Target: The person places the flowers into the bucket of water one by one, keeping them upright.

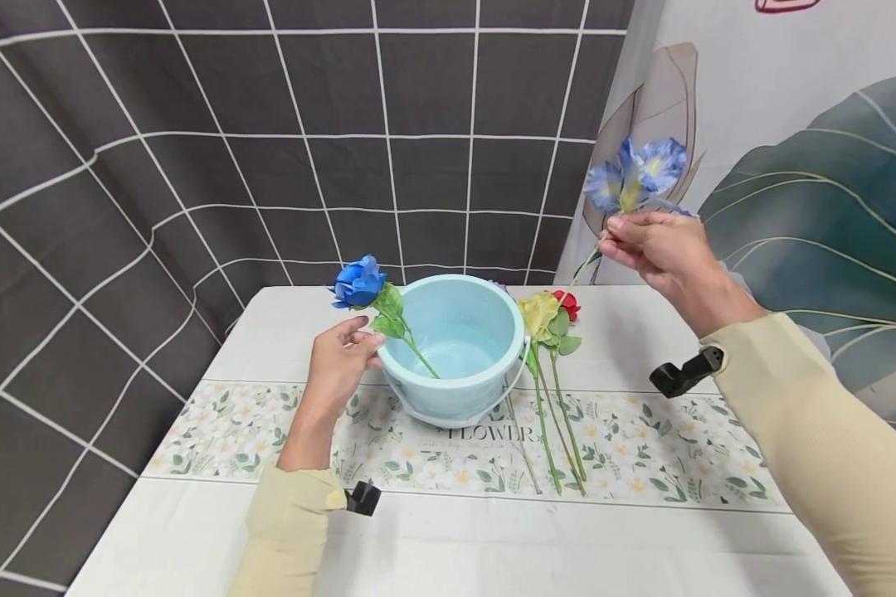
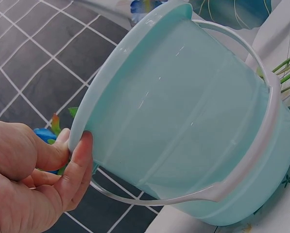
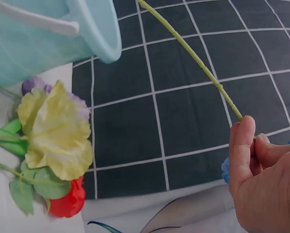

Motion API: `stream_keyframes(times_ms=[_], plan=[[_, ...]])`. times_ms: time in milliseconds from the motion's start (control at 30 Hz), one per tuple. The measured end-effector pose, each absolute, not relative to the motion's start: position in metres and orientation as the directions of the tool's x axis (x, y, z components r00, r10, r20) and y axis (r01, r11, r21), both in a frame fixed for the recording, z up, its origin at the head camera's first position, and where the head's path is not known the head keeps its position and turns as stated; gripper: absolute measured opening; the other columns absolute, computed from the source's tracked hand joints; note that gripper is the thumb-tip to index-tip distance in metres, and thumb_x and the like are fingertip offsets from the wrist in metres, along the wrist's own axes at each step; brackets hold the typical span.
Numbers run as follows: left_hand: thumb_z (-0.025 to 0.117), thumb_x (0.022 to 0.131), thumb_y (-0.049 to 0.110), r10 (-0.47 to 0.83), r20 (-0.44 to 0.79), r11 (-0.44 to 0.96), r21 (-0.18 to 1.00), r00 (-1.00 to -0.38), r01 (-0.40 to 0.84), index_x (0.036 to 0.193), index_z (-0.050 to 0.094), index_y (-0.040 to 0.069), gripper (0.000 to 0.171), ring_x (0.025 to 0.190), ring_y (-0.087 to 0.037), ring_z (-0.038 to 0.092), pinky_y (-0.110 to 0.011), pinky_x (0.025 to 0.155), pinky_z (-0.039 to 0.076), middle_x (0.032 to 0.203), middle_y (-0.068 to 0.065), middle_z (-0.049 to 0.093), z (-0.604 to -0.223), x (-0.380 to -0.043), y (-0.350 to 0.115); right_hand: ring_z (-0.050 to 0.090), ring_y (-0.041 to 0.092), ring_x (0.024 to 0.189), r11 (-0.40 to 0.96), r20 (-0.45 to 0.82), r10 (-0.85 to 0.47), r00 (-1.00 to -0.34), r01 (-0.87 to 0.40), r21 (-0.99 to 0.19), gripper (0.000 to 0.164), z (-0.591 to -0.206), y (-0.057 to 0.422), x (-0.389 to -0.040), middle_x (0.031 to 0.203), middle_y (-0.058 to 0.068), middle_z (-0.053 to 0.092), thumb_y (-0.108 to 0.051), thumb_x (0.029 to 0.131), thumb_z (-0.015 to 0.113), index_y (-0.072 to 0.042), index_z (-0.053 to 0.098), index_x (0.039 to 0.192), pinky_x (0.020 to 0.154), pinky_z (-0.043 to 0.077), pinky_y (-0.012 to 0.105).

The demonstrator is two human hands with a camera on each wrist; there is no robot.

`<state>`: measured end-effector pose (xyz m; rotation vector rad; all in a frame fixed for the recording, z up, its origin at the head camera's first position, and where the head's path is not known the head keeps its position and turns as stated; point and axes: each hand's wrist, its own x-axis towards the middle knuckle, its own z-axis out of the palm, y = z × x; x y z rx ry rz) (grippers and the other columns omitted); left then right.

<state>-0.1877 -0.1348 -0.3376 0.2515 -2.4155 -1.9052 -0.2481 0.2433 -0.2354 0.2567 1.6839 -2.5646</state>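
Observation:
My left hand (image 1: 338, 356) grips the near-left rim of a light blue plastic bucket (image 1: 455, 396), thumb on one side and fingers on the other in the left wrist view. A dark blue artificial rose (image 1: 358, 283) leans over that rim, its green stem reaching into the bucket. Up at the right, above the table, my right hand (image 1: 660, 253) pinches the stem of a pale blue artificial flower (image 1: 637, 176) just under its petals. The bare stem (image 3: 198, 60) slants away from the fingers in the right wrist view. The bucket appears to hold some water.
Right of the bucket lie a yellow flower (image 1: 539, 315), a red flower (image 1: 567, 304) and a purple flower (image 3: 35, 85), stems toward me. The bucket's white handle (image 2: 251, 170) hangs down its side. A dark gridded cloth (image 1: 426, 166) hangs behind the white table (image 1: 418, 539).

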Motion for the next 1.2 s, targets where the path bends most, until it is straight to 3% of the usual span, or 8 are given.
stream_keyframes(times_ms=[567, 900, 1200], plan=[[0.06, 0.094, 0.004, -0.163, -0.057, 0.192, 0.977, -0.985, -0.088, 0.139, 0.045, -0.004, 0.048, 0.064, -0.008, 0.062, -0.017, 0.067, 0.056, 0.095, -0.013, 0.059, -0.339, -0.188, -0.136, 0.071, 0.024, 0.068, -0.45, -0.127, 0.011, -0.992, 0.109, -0.887, 0.005, -0.218, 0.212, -0.256, 0.077, 0.014, 0.069, 0.007, 0.081, 0.07, 0.003, 0.071, 0.083, 0.067, 0.06, 0.033], [0.061, 0.094, 0.004, -0.163, -0.053, 0.185, 0.979, -0.985, -0.083, 0.139, 0.046, -0.005, 0.048, 0.064, -0.008, 0.062, -0.017, 0.066, 0.056, 0.094, -0.013, 0.059, -0.338, -0.19, -0.137, 0.07, 0.023, 0.069, -0.415, -0.114, 0.001, -0.993, 0.104, -0.904, 0.01, -0.213, 0.194, -0.259, 0.079, 0.015, 0.07, 0.005, 0.079, 0.073, 0.002, 0.071, 0.088, 0.068, 0.06, 0.032], [0.06, 0.094, 0.004, -0.167, -0.08, 0.184, 0.977, -0.983, -0.111, 0.137, 0.048, -0.004, 0.045, 0.065, -0.008, 0.062, -0.018, 0.067, 0.057, 0.095, -0.013, 0.057, -0.338, -0.191, -0.136, 0.07, 0.024, 0.067, -0.397, -0.088, -0.036, -0.995, 0.095, -0.913, 0.006, -0.212, 0.175, -0.266, 0.077, 0.016, 0.069, 0.008, 0.082, 0.069, 0.004, 0.07, 0.086, 0.065, 0.06, 0.033]])
